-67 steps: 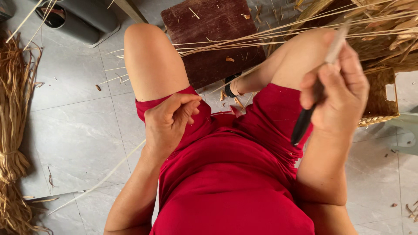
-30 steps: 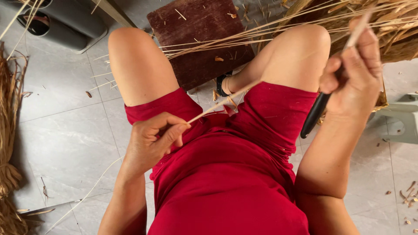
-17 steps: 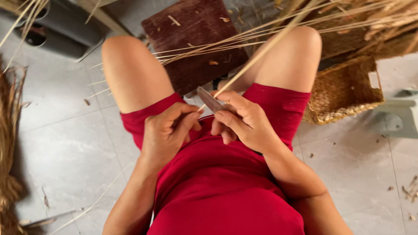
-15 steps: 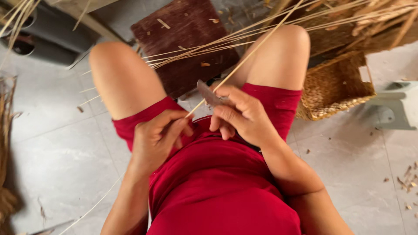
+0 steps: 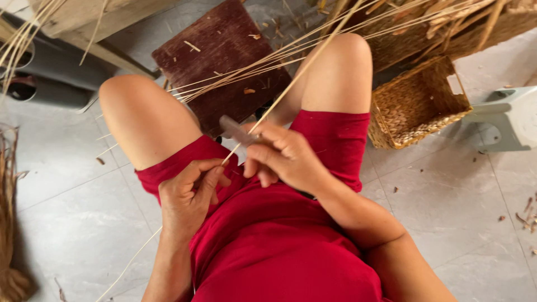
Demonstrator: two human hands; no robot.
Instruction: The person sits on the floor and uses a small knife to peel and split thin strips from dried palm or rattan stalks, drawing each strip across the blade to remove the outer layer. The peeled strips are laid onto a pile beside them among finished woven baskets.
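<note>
Seated person viewed from above, red clothing, knees apart. At far left a bundle of dried fibre [image 5: 8, 223] hangs along the frame edge, beside dark pipes [image 5: 50, 84] under a wooden plank [image 5: 95, 22].

The left hand [image 5: 190, 198] rests on the left thigh, fingers curled narrow, pinching the near end of a thin cane strip [image 5: 291, 84] between thumb and forefinger. The strip runs up and to the right, between the knees, into a spray of loose canes [image 5: 391, 22]. The right hand [image 5: 285, 159] is closed around a small knife [image 5: 238, 131], whose flat blade lies against the strip just beside the left fingertips.

Compared with 2.2 s ago, when the right hand was raised at the right of the view with the dark-handled tool and the left hand lay alone on the lap, both hands have since met at the lap. Over the last half second their positions are much the same; the view has shifted slightly.

Beyond the knees stands a dark red wooden board [image 5: 218, 67] flecked with shavings. To the right sit a woven basket [image 5: 419, 106] and a pale plastic stool [image 5: 509, 120]. The floor [image 5: 458, 212] is grey tile, littered with small cuttings.
</note>
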